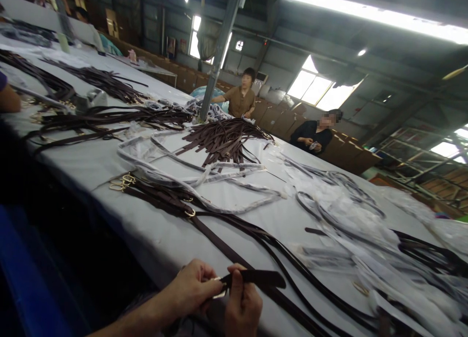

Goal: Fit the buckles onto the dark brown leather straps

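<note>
Close to the table's near edge, my left hand pinches a pale metal buckle on a dark brown strap. My right hand grips that dark brown strap between thumb and fingers. The strap's rounded end sticks out to the right past my right hand. Part of the buckle is hidden by my fingers. Just beyond both hands lies a bundle of dark brown straps, with a gold ring on it and gold clasps at its far left end.
A heap of brown straps and several plastic-wrapped straps cover the long white table. Clear plastic wrapping lies to the right. A metal post rises behind the heap. Two people are across the table, and an arm shows at left.
</note>
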`<state>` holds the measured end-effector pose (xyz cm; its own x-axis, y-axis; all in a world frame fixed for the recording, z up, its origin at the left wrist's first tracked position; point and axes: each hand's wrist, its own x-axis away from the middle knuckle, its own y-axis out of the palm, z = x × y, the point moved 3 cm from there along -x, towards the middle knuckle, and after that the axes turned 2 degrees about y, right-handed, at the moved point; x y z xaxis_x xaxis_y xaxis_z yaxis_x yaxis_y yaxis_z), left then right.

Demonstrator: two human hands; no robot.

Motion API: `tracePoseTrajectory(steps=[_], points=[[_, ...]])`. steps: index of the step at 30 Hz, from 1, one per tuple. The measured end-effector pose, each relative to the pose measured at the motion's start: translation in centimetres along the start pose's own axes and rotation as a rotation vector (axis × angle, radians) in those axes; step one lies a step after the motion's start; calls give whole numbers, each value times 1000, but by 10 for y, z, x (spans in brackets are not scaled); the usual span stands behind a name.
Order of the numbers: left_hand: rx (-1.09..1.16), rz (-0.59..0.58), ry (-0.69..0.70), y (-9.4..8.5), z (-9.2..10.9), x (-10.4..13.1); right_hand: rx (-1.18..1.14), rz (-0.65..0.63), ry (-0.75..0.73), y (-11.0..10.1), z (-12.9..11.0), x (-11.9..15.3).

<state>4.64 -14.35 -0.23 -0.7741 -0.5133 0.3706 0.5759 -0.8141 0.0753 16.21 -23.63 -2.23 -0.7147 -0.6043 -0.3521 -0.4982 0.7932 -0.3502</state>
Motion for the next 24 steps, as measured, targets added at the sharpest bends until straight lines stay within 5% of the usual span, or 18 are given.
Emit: tracePoseTrajectory(steps=[5, 9, 14, 18, 24], points=[[18, 14, -13, 1, -11, -7, -54, -25, 170, -2, -1, -5], [49, -45, -49, -1, -10, -6, -26, -90, 125, -4, -11, -13], [26, -57, -1, 0, -9, -8, 215, -166, -284, 0, -28, -18], [43, -54, 32, 2, -13, -12, 327, -85, -670, 2, -42, -12], [131, -51, 61, -2, -18, -16, 409, -30, -892, 6, -66, -6]])
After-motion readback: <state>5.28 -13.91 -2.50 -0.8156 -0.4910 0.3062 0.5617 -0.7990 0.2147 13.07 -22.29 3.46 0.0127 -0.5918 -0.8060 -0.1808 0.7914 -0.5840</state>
